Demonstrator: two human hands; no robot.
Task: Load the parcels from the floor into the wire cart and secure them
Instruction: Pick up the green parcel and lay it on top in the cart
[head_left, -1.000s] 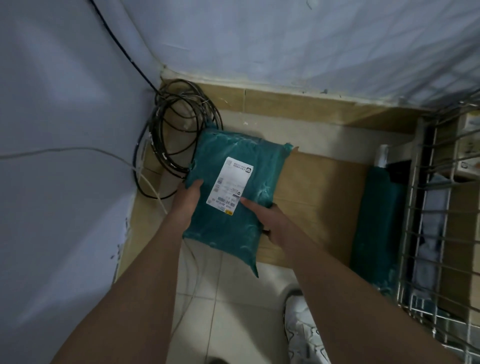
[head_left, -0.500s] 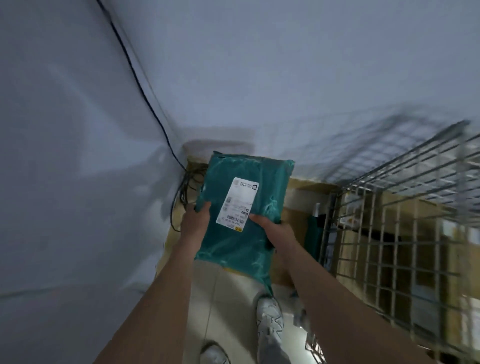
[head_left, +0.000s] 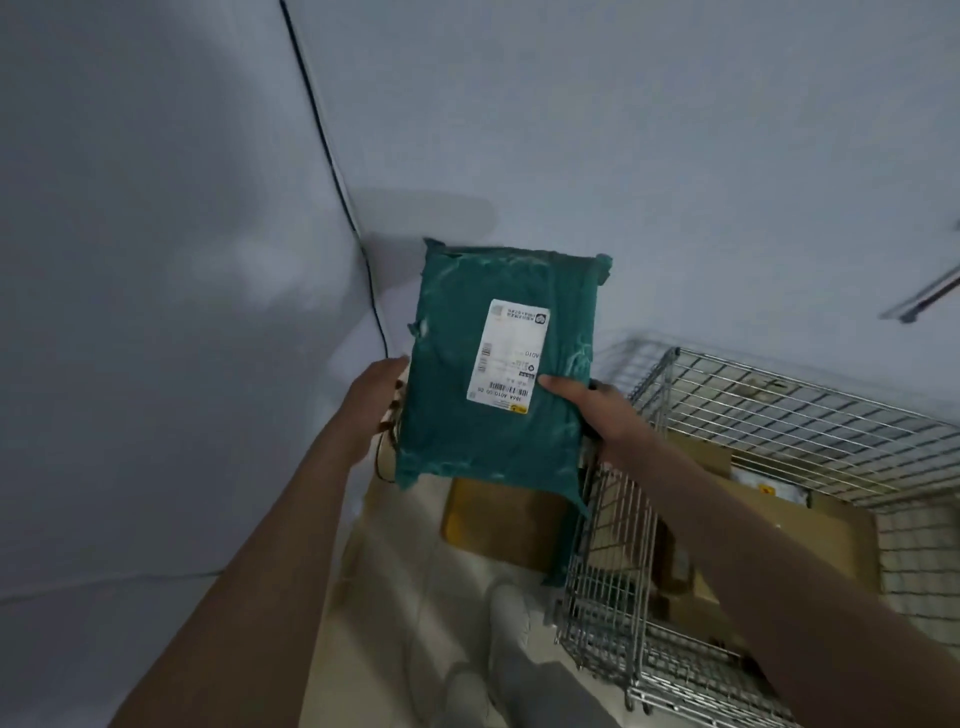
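You are holding a teal plastic mailer parcel (head_left: 493, 374) up in front of you with both hands, clear of the floor and to the left of the silver wire-mesh cart (head_left: 769, 447). Its white printed shipping label (head_left: 508, 356) faces you.

Your left hand (head_left: 376, 400) is at the parcel's left edge. The palm sits against that edge and the fingers go behind the bag, so you see only the back of the hand and part of the thumb side; how tightly those fingers are curled cannot be told from here, though the hand seems to be gripping the edge.

Your right hand (head_left: 597, 410) grips the parcel's right edge. The thumb (head_left: 558, 387) lies flat on the front, its tip touching the lower right corner of the label, and the other fingers wrap behind the bag out of sight.

The parcel's lower right corner hangs down in front of the cart's near-left corner. Inside the cart lies a brown cardboard box (head_left: 789, 525). On the pale tiled floor (head_left: 405, 571) below the parcel rests a flat brown cardboard parcel (head_left: 498, 519), just beside the cart. A thin black cable (head_left: 332, 156) runs down the corner of the grey wall (head_left: 156, 260). Your light shoes (head_left: 509, 613) show at the bottom.
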